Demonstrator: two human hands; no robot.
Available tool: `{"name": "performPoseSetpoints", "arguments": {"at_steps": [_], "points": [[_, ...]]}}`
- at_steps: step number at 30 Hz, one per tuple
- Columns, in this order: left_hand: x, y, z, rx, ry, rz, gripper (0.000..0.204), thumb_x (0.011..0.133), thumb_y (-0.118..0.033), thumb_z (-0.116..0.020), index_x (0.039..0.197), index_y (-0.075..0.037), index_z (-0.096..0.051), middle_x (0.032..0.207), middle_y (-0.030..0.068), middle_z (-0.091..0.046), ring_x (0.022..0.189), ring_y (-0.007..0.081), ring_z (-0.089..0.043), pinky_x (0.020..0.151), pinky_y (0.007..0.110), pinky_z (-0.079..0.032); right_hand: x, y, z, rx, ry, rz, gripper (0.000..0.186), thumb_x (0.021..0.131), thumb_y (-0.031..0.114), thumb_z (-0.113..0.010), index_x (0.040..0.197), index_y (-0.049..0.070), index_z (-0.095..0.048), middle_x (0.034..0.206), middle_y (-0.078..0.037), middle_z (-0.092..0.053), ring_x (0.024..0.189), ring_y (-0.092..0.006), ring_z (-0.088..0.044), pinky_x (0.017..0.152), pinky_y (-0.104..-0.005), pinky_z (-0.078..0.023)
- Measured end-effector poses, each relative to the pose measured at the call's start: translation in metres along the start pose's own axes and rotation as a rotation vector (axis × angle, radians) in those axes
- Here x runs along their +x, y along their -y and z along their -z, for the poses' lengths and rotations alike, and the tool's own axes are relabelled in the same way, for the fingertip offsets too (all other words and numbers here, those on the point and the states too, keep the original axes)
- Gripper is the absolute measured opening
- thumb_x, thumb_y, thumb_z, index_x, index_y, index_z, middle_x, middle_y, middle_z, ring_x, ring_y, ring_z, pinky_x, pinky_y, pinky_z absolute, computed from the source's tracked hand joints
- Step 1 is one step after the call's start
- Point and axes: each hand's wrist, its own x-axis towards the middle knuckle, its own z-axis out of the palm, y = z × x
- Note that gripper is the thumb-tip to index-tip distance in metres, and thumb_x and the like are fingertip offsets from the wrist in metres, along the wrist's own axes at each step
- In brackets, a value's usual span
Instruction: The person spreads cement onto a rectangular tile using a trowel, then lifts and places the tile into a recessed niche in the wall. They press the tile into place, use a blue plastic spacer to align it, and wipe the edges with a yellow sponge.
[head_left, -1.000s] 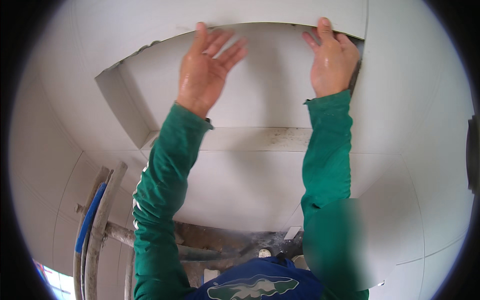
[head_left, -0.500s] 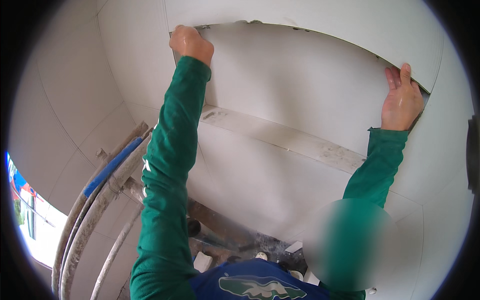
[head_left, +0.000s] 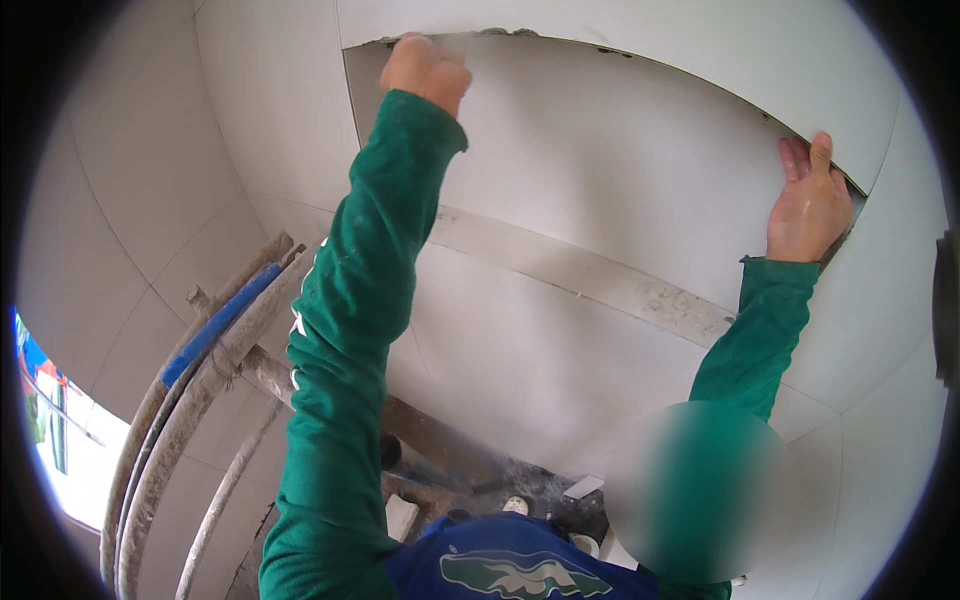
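A long recessed niche (head_left: 560, 130) is set in the pale tiled wall, with a flat ledge (head_left: 590, 280) along its bottom. At the niche's upper left edge, my left hand (head_left: 428, 75) is closed, knuckles up. Blur and the hand itself hide what its fingers hold, if anything. My right hand (head_left: 808, 210) is at the upper right corner. Its thumb lies on the face of the large wall tile (head_left: 650, 35) and its fingers reach under that tile's edge, so the hand straddles the edge. Grey residue clings along the upper edge.
Dirty metal scaffold pipes (head_left: 200, 390), one with a blue band, stand at my left. Below, a white block (head_left: 401, 517), a small white piece (head_left: 583, 487) and a dark pipe end (head_left: 390, 452) lie on the dirty floor. A bright opening (head_left: 85, 450) shows at far left.
My left hand has moved right along the niche's upper edge, away from its left corner. My right hand keeps its place at the right corner. The view has shifted slightly.
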Motion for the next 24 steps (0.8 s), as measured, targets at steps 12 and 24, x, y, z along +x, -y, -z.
{"name": "performPoseSetpoints", "arguments": {"at_steps": [12, 24], "points": [[-0.014, -0.144, -0.055, -1.400, -0.507, 1.186, 0.024, 0.100, -0.019, -0.048, 0.123, -0.019, -0.056, 0.117, -0.0026, -0.058, 0.100, 0.0144, -0.057, 0.084, 0.027, -0.046, 0.001, -0.004, -0.001, 0.059, -0.007, 0.005, 0.024, 0.092, 0.010, -0.070, 0.086, -0.006, -0.053, 0.098, -0.014, -0.055, 0.093, -0.0243, -0.056, 0.096, -0.0495, -0.053], [-0.081, -0.201, -0.093, -1.430, 0.157, 0.943, 0.019, 0.096, -0.004, -0.050, 0.112, 0.007, -0.053, 0.100, 0.0162, -0.059, 0.096, 0.0335, -0.063, 0.084, 0.043, -0.056, 0.007, -0.003, 0.009, 0.049, 0.005, 0.000, 0.022, 0.089, 0.010, -0.073, 0.087, -0.006, -0.057, 0.094, -0.012, -0.059, 0.090, -0.0227, -0.058, 0.094, -0.0482, -0.053]]}}
